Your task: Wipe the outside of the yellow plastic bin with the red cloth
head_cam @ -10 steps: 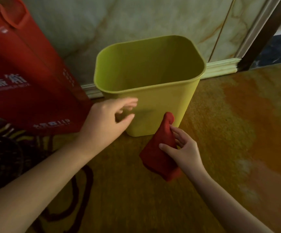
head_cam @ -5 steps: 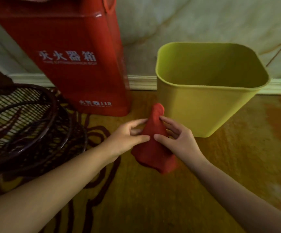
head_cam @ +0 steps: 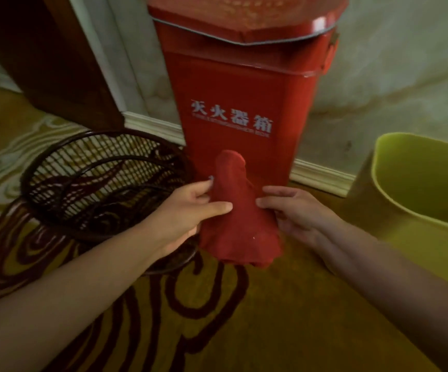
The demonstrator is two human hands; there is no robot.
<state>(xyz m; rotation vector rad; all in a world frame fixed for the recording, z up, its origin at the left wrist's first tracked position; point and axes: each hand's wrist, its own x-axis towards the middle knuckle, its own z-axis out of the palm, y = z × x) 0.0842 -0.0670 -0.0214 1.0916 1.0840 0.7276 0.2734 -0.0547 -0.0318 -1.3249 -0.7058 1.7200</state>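
The red cloth [head_cam: 240,221] hangs bunched in the middle of the view, in front of a red box. My left hand [head_cam: 190,210] pinches its left side between thumb and fingers. My right hand [head_cam: 295,213] grips its right side with the thumb on the cloth. The yellow plastic bin [head_cam: 416,210] stands upright on the carpet at the right edge, partly cut off by the frame. Both hands are to the left of the bin and do not touch it.
A tall red metal box with white lettering [head_cam: 239,103] stands against the marble wall. A dark wire basket [head_cam: 102,181] sits on the patterned carpet at the left. A dark wooden door frame [head_cam: 51,57] rises at the upper left.
My left hand left the bin and took hold of the cloth beside my right hand. The view swung left, so the bin slid to the right edge and the red box came to the centre.
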